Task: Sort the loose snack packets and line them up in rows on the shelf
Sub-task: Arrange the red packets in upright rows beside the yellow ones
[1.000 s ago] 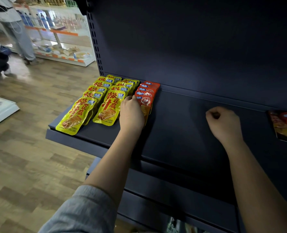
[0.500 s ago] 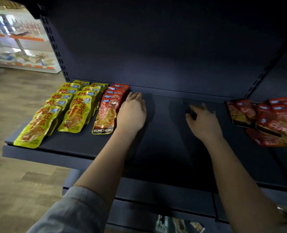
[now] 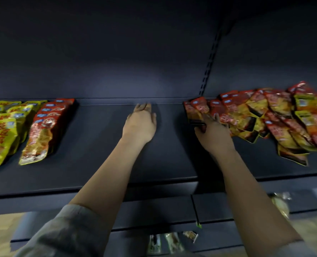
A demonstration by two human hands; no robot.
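On the dark shelf (image 3: 98, 164), yellow snack packets (image 3: 2, 134) lie in rows at the far left, with one row of red packets (image 3: 41, 134) beside them. A loose pile of red and yellow packets (image 3: 276, 115) sprawls at the right. My left hand (image 3: 141, 123) hovers flat over the bare middle of the shelf, fingers straight, holding nothing. My right hand (image 3: 213, 132) is at the pile's left edge. Its fingers lie on top of a red packet (image 3: 196, 108) and its thumb is under that packet's lower edge. The view is blurred.
The shelf's back panel rises right behind the packets, with a slotted upright (image 3: 207, 71) above the pile. A lower shelf (image 3: 154, 212) juts out below, and a few packets (image 3: 172, 242) lie on a level under it. Wooden floor shows at bottom left.
The view has swung right, bringing the loose pile into sight. My left hand left the red row and moved to the shelf's middle. My right hand opened, reached right and took hold at the pile's edge.
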